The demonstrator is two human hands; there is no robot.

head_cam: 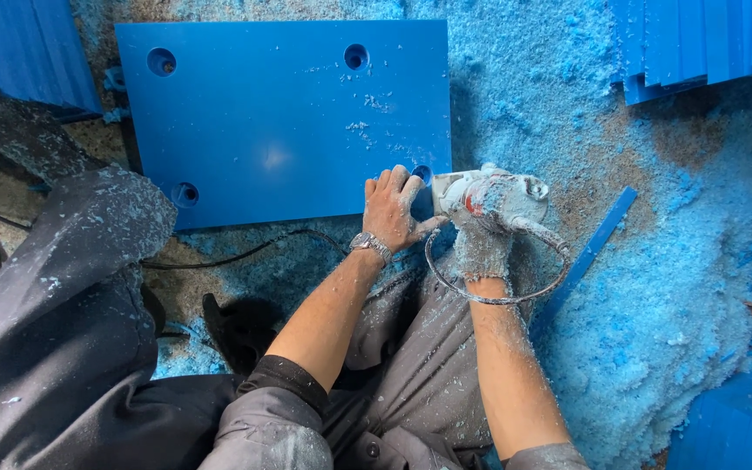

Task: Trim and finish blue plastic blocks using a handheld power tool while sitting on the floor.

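A thick blue plastic slab [285,117] with a round hole near each corner lies flat on the floor. My left hand [393,209], with a wristwatch on its wrist, rests fingers spread on the slab's near right corner beside one hole. My right hand [483,248], in a dust-covered glove, grips a white hand-held power tool [493,196] pressed at that same corner. The tool's cable [498,298] loops below my wrists. The tool's cutter is hidden under its body.
Blue plastic shavings [654,287] cover the floor to the right and around the slab. More blue slabs are stacked at the top right [698,39] and top left [19,52]. A thin blue strip [598,244] lies right of the tool. My grey trouser leg [63,296] is at left.
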